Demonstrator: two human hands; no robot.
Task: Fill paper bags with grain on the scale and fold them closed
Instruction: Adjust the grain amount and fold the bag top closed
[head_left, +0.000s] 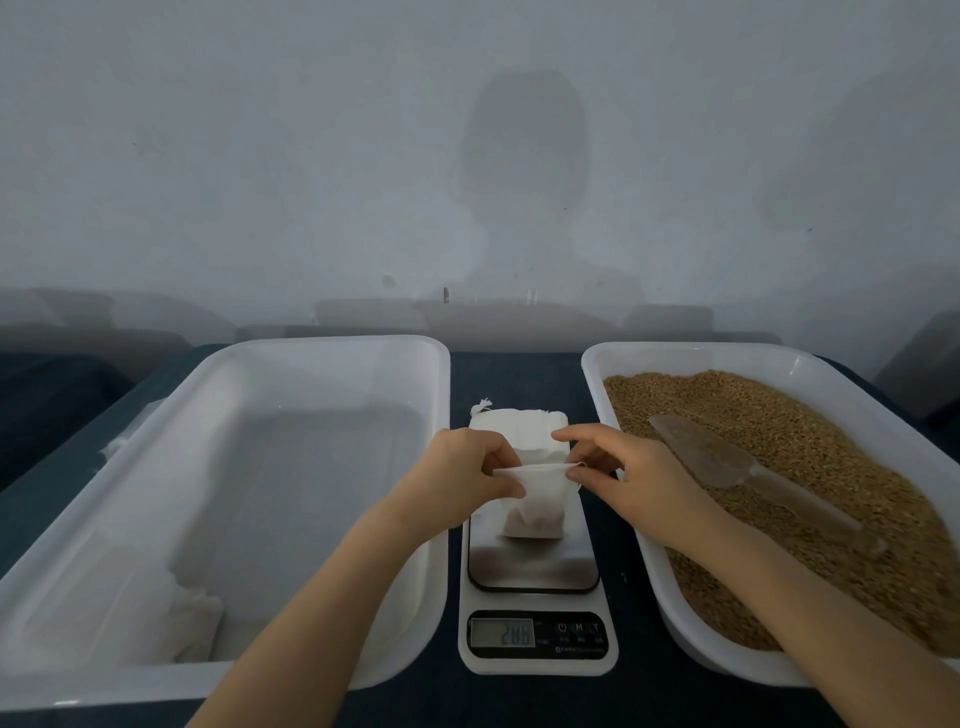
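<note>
Left hand (462, 480), right hand (631, 480) bare; forearms bare down to frame edge.

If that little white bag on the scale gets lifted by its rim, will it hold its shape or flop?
Probably floppy: the bag has a thin rim that sags between the left hand and right hand. Likely bottom-heavy, since grain darkens its base. It may tip if released.

The scale (535, 613) sits between an empty tub (332, 353) and the grain tub (675, 358).
</note>
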